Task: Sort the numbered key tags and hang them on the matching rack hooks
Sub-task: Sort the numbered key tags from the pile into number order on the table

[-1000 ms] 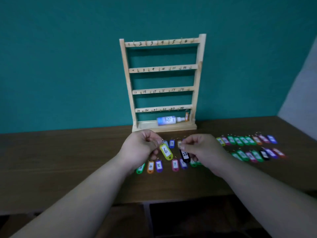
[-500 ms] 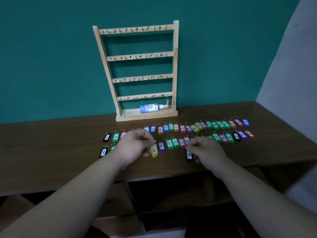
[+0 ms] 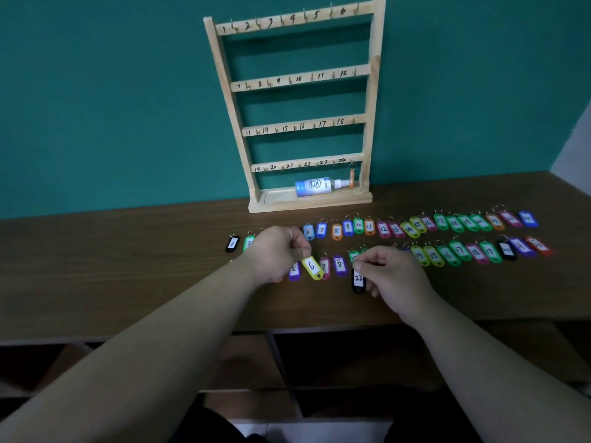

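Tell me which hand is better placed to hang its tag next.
Probably the right hand: it pinches the black tag 22, and hook 22 sits on the lowest rail of the rack, nearest the table. The left hand holds the yellow tag 6, whose hook 6 is on the top rail.

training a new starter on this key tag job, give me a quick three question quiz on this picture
1. True or false: the left hand holds the yellow tag marked 6.
2. Which number is on the black tag that the right hand holds? A) 12 B) 22 C) 2
3. How many tags hang on the rack, and by which number?

Key
1. True.
2. B.
3. One: the orange tag, by 24 on the bottom rail.
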